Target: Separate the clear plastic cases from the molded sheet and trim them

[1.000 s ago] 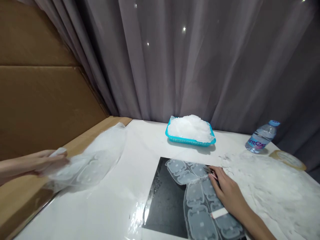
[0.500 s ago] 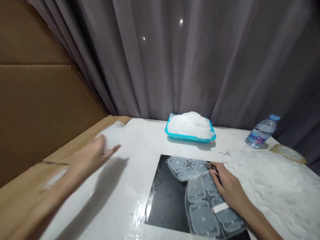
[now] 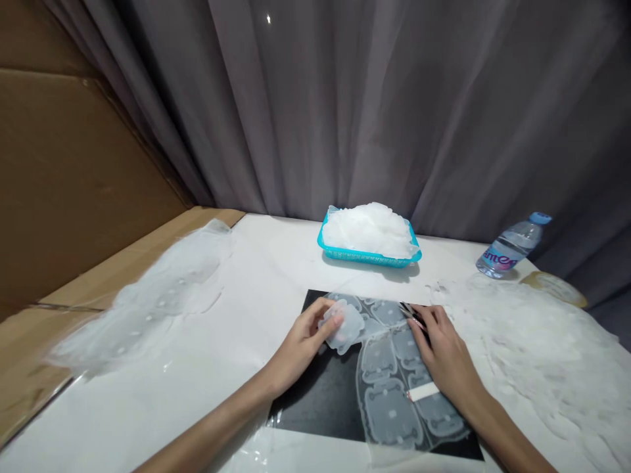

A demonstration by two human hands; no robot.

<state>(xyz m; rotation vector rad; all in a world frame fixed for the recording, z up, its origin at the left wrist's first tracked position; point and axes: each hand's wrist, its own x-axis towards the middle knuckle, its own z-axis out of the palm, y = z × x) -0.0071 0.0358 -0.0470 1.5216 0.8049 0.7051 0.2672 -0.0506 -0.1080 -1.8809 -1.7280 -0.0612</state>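
A pale translucent sheet (image 3: 394, 410) with several rounded, patch-shaped cells lies on a black mat (image 3: 320, 401). Over the mat's far left part, my left hand (image 3: 308, 338) grips a small frosted patch (image 3: 348, 326) between thumb and fingers. My right hand (image 3: 446, 351) rests on the sheet's right side, its fingers closed on a slim metal tool (image 3: 408, 311) with two pointed tips. Whether that tool is tweezers or small scissors I cannot tell. A short white strip (image 3: 424, 392) lies on the sheet beside my right hand.
A blue basket (image 3: 367, 257) heaped with white translucent pieces stands at the back. More translucent sheets lie at the left (image 3: 152, 302) and right (image 3: 552, 361). A tilted-looking water bottle (image 3: 513, 246) and a tape roll (image 3: 557, 289) are at the back right. Cardboard (image 3: 73, 171) borders the left.
My left hand has come from the sheets at the left to the mat and now holds a frosted patch there. My right hand keeps the metal tool at about the same spot.
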